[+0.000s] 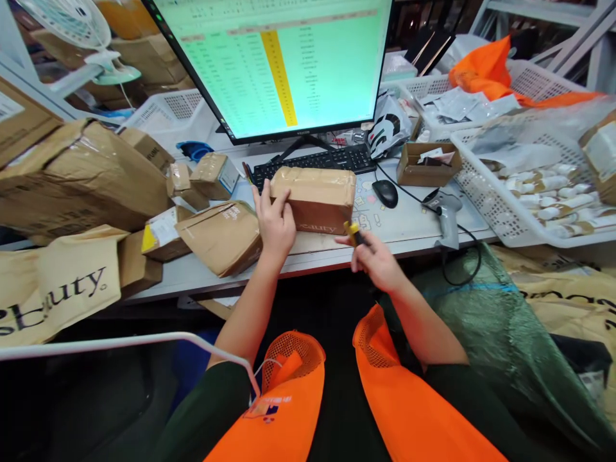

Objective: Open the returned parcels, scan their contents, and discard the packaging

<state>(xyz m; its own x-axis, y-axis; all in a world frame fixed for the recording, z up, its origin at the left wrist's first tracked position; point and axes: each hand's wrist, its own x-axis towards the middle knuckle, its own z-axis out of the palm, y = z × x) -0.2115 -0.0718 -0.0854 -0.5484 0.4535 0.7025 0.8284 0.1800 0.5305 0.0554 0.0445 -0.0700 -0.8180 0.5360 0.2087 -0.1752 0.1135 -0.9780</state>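
A brown cardboard box (312, 200), taped along its top and printed "Beauty" on its near side, is on the desk in front of the keyboard. My left hand (276, 221) steadies its left end, with the fingers over the upper edge and side. In my right hand (378, 260) is a small yellow-and-black box cutter (355, 233), close to the box's lower right corner. My right fingers are wrapped round it; its blade cannot be made out. Left of my left hand lies another cardboard parcel (224, 237).
A monitor (289, 70) stands behind the keyboard (315, 162). More boxes (81, 179) crowd the left side. To the right are a mouse (385, 194), a small open box (428, 163), a barcode scanner (448, 218) with its cable and a white basket (522, 218) of bottles.
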